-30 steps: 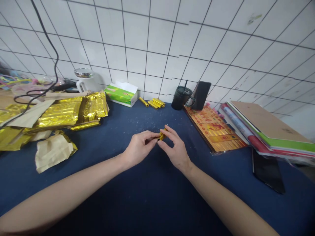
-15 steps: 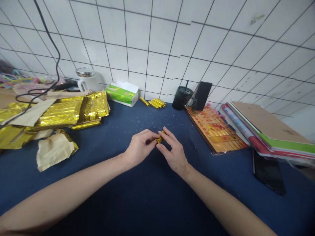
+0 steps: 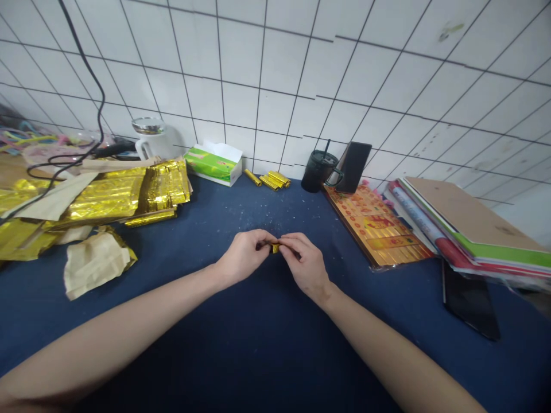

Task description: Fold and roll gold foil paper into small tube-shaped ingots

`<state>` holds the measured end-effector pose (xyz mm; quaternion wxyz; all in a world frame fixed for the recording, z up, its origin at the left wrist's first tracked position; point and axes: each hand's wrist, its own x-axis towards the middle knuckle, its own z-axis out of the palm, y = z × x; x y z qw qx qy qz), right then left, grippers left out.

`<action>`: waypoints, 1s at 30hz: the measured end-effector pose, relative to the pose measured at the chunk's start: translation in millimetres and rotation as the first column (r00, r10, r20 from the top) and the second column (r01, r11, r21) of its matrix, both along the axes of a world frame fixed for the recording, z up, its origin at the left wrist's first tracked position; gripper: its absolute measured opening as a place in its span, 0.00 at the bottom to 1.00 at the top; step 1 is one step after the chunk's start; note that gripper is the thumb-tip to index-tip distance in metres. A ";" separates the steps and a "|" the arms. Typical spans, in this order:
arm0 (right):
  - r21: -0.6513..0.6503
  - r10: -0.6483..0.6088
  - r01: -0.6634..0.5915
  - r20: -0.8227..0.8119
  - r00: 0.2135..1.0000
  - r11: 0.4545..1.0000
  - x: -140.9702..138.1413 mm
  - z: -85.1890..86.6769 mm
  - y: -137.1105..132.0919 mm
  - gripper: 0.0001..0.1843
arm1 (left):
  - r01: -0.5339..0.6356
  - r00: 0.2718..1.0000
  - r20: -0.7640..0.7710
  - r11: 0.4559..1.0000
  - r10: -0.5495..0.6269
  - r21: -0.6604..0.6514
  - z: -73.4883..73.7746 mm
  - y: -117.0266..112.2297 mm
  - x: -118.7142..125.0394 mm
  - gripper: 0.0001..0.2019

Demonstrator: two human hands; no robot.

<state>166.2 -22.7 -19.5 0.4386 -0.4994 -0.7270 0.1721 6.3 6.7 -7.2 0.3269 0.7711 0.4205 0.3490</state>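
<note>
A small gold foil paper roll (image 3: 275,248) is pinched between my two hands above the blue table (image 3: 258,338). My left hand (image 3: 244,256) grips its left end with thumb and fingers. On its right end, the thumb and fingertips of my right hand (image 3: 305,265) close in a pinch. Most of the roll is covered by fingers. Farther back lie several finished-looking gold rolls (image 3: 275,180) in a small pile, with a single gold roll (image 3: 252,178) beside them. To the left, gold foil paper sheets (image 3: 107,195) are stacked, and a crumpled piece of paper (image 3: 97,264) lies in front.
A green tissue pack (image 3: 212,163) and a white mug (image 3: 151,140) stand along the tiled wall. On the right are a black cup (image 3: 317,172), a propped phone (image 3: 353,166), an orange packet (image 3: 379,229), stacked folders (image 3: 477,223) and a black flat object (image 3: 469,301). A black cable (image 3: 101,103) hangs at left.
The roll has turned from slanted to roughly level between my hands. My right fingers have come down and closed into a pinch. Everything else on the table stays put.
</note>
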 end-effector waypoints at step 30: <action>0.111 -0.025 -0.008 0.292 0.956 0.994 -2.6 -9.9 -4.0 0.11 | 0.038 0.898 0.411 0.903 0.157 -0.427 -16.2 3.9 8.9 0.06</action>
